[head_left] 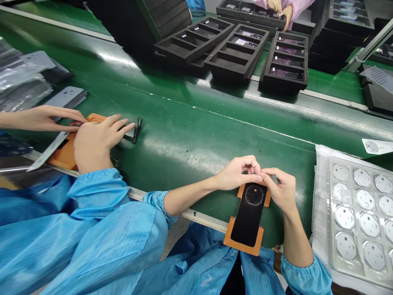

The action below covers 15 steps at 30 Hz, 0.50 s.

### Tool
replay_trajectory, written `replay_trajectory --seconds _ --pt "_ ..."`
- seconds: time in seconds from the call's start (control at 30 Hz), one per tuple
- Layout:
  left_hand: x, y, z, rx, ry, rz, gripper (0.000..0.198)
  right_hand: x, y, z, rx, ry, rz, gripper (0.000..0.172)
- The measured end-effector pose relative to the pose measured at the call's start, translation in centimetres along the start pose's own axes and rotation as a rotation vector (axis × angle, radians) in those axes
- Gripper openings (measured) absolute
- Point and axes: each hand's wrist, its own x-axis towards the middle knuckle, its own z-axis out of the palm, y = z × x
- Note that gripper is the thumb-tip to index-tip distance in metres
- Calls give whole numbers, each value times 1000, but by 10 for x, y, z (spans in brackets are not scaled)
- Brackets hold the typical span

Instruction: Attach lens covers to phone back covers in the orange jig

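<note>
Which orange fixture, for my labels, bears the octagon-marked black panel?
The right fixture, by the person's left hand and right hand; a co-worker's hand partly covers the far-left fixture.

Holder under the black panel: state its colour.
Orange; the holder shows in the head view.

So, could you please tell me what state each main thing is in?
Black panel, flat on the orange fixture.
Left hand, fingers bent.
Right hand, fingers bent.
Clear tray, uncovered, holding silvery octagonal pieces.
Middle black tray, uncovered, partly filled.
Black tray right of it, uncovered, all compartments filled.
</note>
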Motion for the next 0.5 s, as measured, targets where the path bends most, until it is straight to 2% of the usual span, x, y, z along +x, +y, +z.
replay_trajectory --seconds 0.5 --pt "-4 -3 8 -203 -28 -19 32 -5 1 9 246 44 156 13"
